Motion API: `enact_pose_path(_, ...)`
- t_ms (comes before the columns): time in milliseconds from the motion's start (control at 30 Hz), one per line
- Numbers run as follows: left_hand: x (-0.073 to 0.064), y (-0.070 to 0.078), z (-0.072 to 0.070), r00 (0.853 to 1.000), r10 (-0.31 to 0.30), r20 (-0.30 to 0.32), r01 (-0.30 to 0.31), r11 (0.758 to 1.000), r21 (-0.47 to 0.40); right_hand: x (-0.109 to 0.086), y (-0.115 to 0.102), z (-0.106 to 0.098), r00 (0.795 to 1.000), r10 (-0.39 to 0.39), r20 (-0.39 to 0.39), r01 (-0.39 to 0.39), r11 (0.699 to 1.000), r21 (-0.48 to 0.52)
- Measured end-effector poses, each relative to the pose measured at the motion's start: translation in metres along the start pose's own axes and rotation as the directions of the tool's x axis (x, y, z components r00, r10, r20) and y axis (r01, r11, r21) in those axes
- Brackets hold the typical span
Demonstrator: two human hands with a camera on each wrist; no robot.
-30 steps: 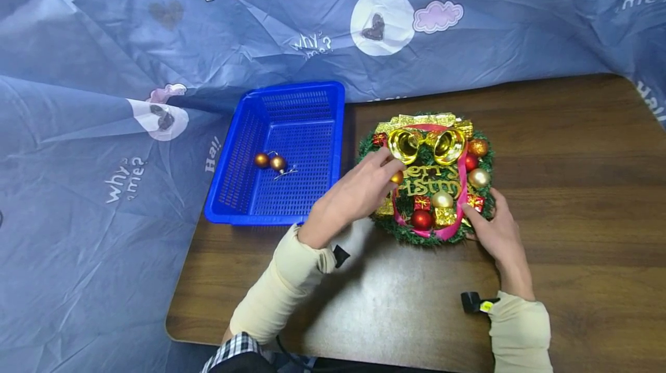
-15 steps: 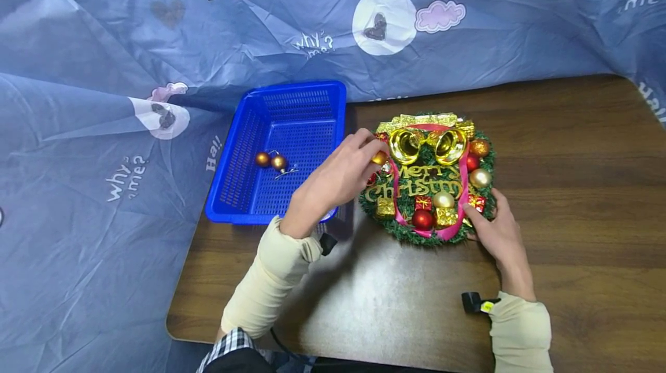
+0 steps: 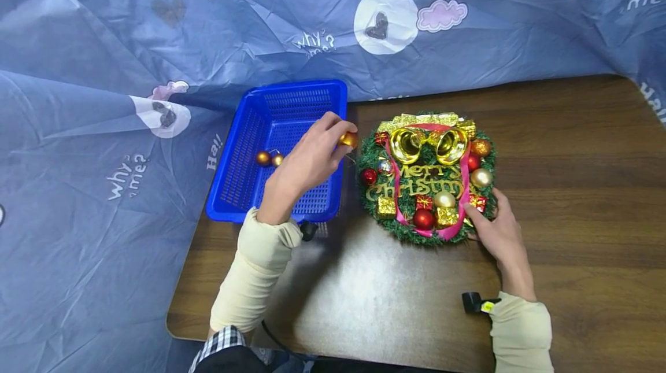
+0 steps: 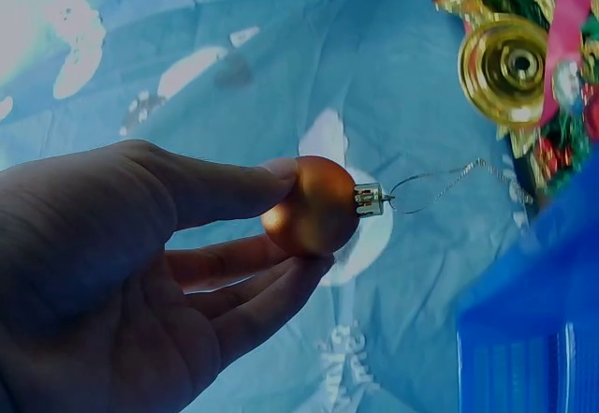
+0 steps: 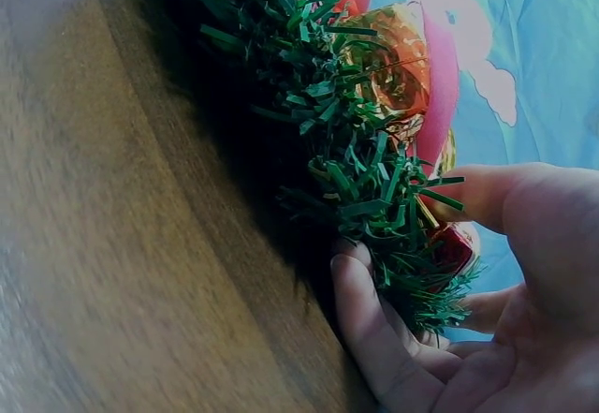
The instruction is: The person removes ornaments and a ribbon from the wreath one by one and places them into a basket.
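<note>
Between thumb and fingertips my left hand (image 3: pixel 307 159) pinches a copper-gold Christmas ball (image 4: pixel 314 207). A silver cap and a thin wire loop (image 4: pixel 449 184) stick out from the ball, away from the palm. This hand is over the right side of the blue basket (image 3: pixel 224 213). My right hand (image 3: pixel 502 237) grips the lower right edge of a green Christmas wreath (image 3: pixel 400 235), thumb on top and fingers at its edge and underside. The wreath lies on the table and carries golden bells (image 3: pixel 450 146), "Merry Christmas" lettering, a pink ribbon, small gift boxes and balls.
Two more gold balls, one of them a darker ball (image 3: pixel 263 158), lie in the basket, partly behind my left hand. A blue printed cloth (image 3: pixel 291 8) hangs behind the brown wooden table (image 3: pixel 588 188). The basket's right wall stands close to the wreath's left edge.
My left hand has moved left and away from the wreath to the basket, carrying the ball. The wreath's left side and lettering now show. My right hand stays on the wreath.
</note>
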State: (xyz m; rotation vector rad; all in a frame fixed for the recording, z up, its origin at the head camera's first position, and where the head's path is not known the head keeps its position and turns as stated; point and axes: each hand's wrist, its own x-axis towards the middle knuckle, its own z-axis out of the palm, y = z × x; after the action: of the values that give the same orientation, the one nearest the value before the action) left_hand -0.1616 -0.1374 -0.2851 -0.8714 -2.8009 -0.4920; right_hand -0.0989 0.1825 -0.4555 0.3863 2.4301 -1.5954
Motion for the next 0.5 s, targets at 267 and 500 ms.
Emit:
enact_pose_path(267,-0.003,-0.023,-0.011,0.998,-0.068,-0.011,0.068,0.998,-0.001,-0.001,0.001,0.001,1.0,0.013,0.014,-0.013,1.0,0.009)
enact_pose_path(500,-0.003,-0.04,-0.018,0.991,-0.135,-0.011,0.135,0.991,0.01,0.0,0.0,0.001,1.0,-0.003,0.006,0.003,1.0,0.016)
